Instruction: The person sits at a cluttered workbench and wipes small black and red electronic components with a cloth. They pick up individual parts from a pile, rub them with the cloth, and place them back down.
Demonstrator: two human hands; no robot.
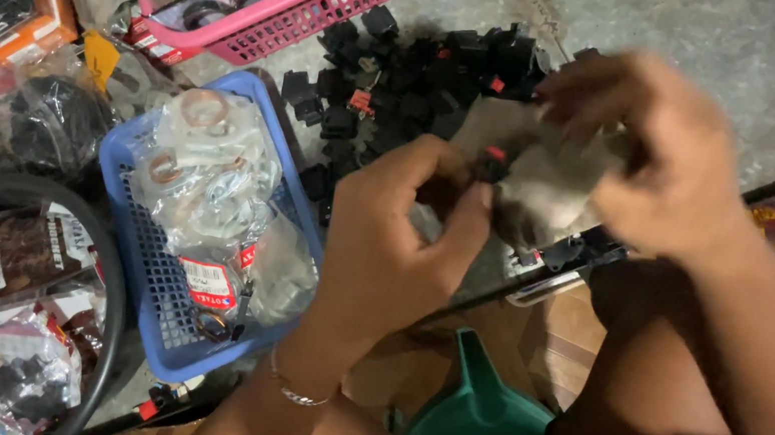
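My left hand (395, 234) pinches a small black part with a red tab (491, 161) between thumb and fingers. My right hand (654, 154), blurred by motion, grips a grey-white rag or bag (544, 184) pressed against that part. Just beyond both hands lies a pile of several small black parts with red tabs (407, 79) on the concrete floor. A thin bracelet circles my left wrist.
A blue plastic basket (144, 294) with bagged rings and gaskets sits at left. A pink basket (305, 14) lies behind it. Packaged spare parts and a black tyre (104, 259) fill the left side. A green plastic item (481, 413) lies between my knees.
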